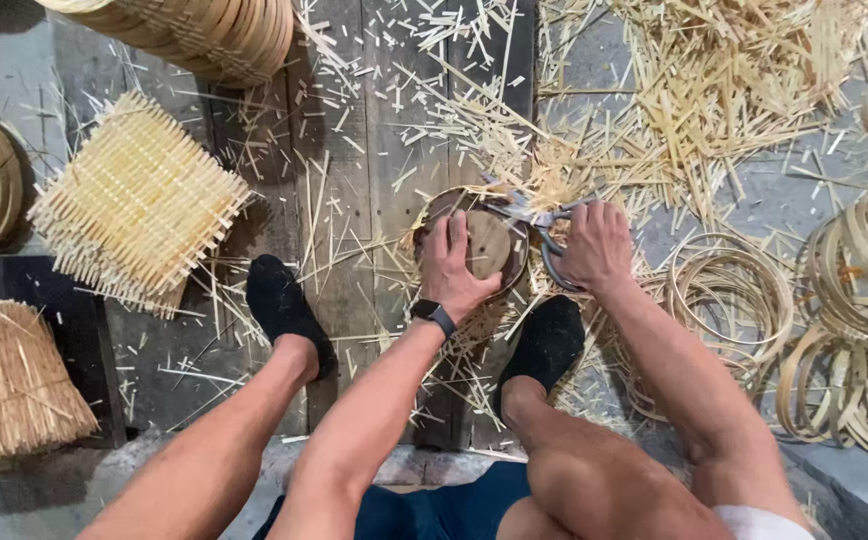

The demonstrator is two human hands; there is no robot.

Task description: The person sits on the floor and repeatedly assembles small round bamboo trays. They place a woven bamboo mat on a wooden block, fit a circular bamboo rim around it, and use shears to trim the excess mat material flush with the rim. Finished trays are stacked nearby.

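Observation:
My left hand (451, 262) presses down on a round dark wooden disc (491, 240) with a woven bamboo piece under it, on the plank floor between my feet. A black watch sits on that wrist. My right hand (596, 245) grips the handles of large metal shears (537, 215), whose blades reach the disc's upper right edge, where frayed bamboo strip ends stick out.
A stack of square woven bamboo mats (137, 205) lies at left, a bundle of strips (9, 385) lower left. Bamboo hoops (734, 295) pile up at right. Cut bamboo scraps (714, 90) cover the floor beyond. My black-socked feet (284, 305) flank the disc.

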